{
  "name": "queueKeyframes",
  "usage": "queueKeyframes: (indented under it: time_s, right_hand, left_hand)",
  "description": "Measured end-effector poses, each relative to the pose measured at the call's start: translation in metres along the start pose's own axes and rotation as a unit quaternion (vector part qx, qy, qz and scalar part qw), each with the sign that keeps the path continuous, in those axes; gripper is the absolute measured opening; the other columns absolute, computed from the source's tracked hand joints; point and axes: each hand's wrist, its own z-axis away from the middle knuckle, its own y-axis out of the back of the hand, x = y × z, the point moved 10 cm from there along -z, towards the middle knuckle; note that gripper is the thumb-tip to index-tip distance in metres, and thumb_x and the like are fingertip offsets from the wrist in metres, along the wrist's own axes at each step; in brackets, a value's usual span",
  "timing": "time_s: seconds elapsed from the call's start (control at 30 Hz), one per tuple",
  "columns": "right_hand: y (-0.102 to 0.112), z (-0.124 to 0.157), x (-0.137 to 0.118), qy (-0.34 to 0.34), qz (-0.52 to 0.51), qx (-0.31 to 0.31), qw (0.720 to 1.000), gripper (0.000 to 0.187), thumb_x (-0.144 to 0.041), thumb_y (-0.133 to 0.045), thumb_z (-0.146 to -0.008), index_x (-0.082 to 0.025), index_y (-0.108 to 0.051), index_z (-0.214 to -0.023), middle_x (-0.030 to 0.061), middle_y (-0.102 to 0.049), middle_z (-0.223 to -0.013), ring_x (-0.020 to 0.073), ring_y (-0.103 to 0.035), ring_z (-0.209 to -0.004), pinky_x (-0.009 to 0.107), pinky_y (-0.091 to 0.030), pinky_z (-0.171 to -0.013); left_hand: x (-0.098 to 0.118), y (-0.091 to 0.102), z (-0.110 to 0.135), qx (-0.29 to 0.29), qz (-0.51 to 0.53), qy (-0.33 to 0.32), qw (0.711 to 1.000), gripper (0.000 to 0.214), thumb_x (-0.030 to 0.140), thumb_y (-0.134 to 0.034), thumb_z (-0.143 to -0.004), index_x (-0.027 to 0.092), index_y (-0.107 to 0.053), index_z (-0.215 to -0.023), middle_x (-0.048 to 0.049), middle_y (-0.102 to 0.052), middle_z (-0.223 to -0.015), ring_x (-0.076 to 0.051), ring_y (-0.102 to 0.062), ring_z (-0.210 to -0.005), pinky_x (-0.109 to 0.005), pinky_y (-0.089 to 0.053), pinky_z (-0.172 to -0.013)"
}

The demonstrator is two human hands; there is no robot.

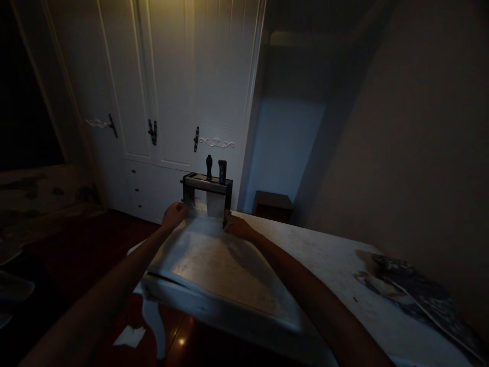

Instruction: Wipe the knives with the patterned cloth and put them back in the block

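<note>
A knife rack [208,186] with a black frame and a metallic top band stands upright on the white table [237,275]. Two dark handles [222,172] stick up out of its top, and a pale, broad blade-like shape [216,205] hangs below inside the frame. My left hand [174,214] is closed at the lower left side of the rack, fingertips at its edge. On the opposite side, my right hand [237,226] has its fingers closed around the lower right upright. Dim light hides the exact finger contact.
Patterned cloth [424,295] lies bunched on the table's right side. Behind stands a white wardrobe [171,92] with dark handles. A small brown cabinet [273,201] is beyond the table, and a white paper [130,336] lies on the floor at lower left.
</note>
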Motion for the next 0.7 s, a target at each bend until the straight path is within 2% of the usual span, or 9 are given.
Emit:
queueKeyframes:
  time_s: [0.07, 0.13, 0.23, 0.33, 0.5, 0.6, 0.7]
  right_hand:
    - [0.011, 0.013, 0.011, 0.002, -0.004, -0.006, 1.0, 0.03, -0.018, -0.069, -0.071, -0.02, -0.07, -0.1, 0.0022, -0.073, -0.096, 0.0187, -0.068, -0.084, 0.028, -0.051, -0.076]
    - [0.033, 0.027, 0.03, -0.005, -0.001, 0.001, 1.0, 0.023, -0.019, -0.068, -0.073, -0.02, -0.072, -0.095, 0.0038, -0.073, -0.102, 0.0192, -0.068, -0.09, 0.029, -0.052, -0.081]
    - [0.081, 0.05, 0.07, -0.031, 0.017, 0.022, 0.999, 0.011, -0.024, -0.063, -0.079, -0.018, -0.073, -0.08, 0.005, -0.075, -0.088, 0.0192, -0.069, -0.083, 0.03, -0.052, -0.078]
    - [0.141, 0.085, 0.114, -0.076, 0.041, 0.064, 0.994, 0.02, -0.028, -0.056, -0.084, -0.017, -0.071, -0.077, 0.0052, -0.073, -0.076, 0.0184, -0.068, -0.073, 0.028, -0.052, -0.069]
    - [0.248, 0.175, 0.172, -0.155, 0.111, 0.158, 0.969, 0.042, -0.042, -0.036, -0.094, -0.017, -0.069, -0.085, 0.008, -0.073, -0.087, 0.0177, -0.068, -0.078, 0.027, -0.051, -0.069]
    - [0.312, 0.239, 0.196, -0.219, 0.188, 0.197, 0.937, 0.042, -0.044, -0.039, -0.092, -0.016, -0.068, -0.079, 0.0109, -0.072, -0.087, 0.0217, -0.067, -0.086, 0.031, -0.05, -0.079]
    - [0.365, 0.301, 0.215, -0.291, 0.25, 0.222, 0.896, 0.036, -0.041, -0.046, -0.089, -0.014, -0.069, -0.087, 0.0185, -0.07, -0.103, 0.0274, -0.064, -0.1, 0.036, -0.046, -0.088]
  left_hand:
    - [0.01, -0.007, 0.011, -0.004, -0.022, -0.024, 0.999, 0.032, 0.034, -0.05, -0.071, 0.014, -0.062, -0.094, -0.0095, -0.071, -0.095, -0.023, -0.065, -0.092, -0.03, -0.048, -0.079]
    - [0.025, -0.023, 0.025, -0.027, -0.037, -0.06, 0.997, 0.027, 0.032, -0.048, -0.071, 0.016, -0.062, -0.089, -0.0075, -0.07, -0.09, -0.023, -0.064, -0.089, -0.031, -0.047, -0.079]
    - [0.057, -0.063, 0.052, -0.092, -0.043, -0.128, 0.987, 0.02, 0.032, -0.05, -0.071, 0.019, -0.063, -0.079, -0.0031, -0.068, -0.078, -0.022, -0.064, -0.08, -0.03, -0.046, -0.075]
    - [0.089, -0.105, 0.082, -0.148, -0.038, -0.185, 0.971, 0.019, 0.038, -0.053, -0.073, 0.02, -0.06, -0.073, -0.0005, -0.064, -0.069, -0.019, -0.061, -0.069, -0.028, -0.044, -0.066]
    - [0.134, -0.168, 0.112, -0.188, -0.016, -0.246, 0.951, 0.023, 0.042, -0.053, -0.072, 0.02, -0.053, -0.065, -0.0007, -0.059, -0.063, -0.017, -0.056, -0.061, -0.027, -0.041, -0.06]
    - [0.155, -0.203, 0.123, -0.213, 0.012, -0.264, 0.941, 0.027, 0.046, -0.053, -0.072, 0.02, -0.052, -0.065, 0.0001, -0.058, -0.061, -0.016, -0.053, -0.06, -0.027, -0.04, -0.059]
    - [0.171, -0.235, 0.134, -0.231, 0.035, -0.27, 0.934, 0.029, 0.047, -0.053, -0.073, 0.02, -0.052, -0.064, 0.0002, -0.058, -0.062, -0.016, -0.053, -0.062, -0.027, -0.041, -0.061]
